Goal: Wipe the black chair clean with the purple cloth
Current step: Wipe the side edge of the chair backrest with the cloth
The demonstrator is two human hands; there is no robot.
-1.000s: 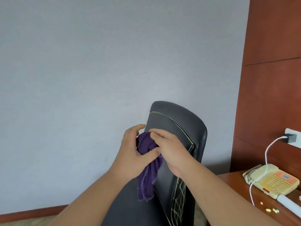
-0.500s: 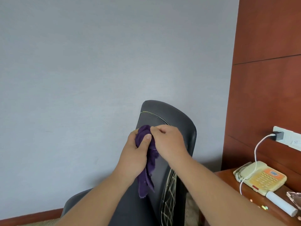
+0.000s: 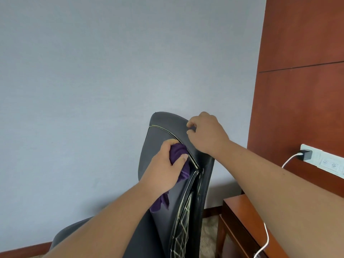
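- Since a moment ago, my right hand (image 3: 206,135) has left the purple cloth (image 3: 178,153) and now curls over the top edge of the black chair (image 3: 160,131), likely to steady it.
- My left hand (image 3: 165,168) alone clamps the bunched cloth against the backrest's front, placed for wiping.

Both bare forearms reach forward. The left hand (image 3: 165,170) is fisted round the purple cloth (image 3: 177,152), thumb pressed across the bunch. The right hand (image 3: 206,134) sits higher, just beyond those fingers, its own fingers curled inward; I can't tell whether they grip anything.
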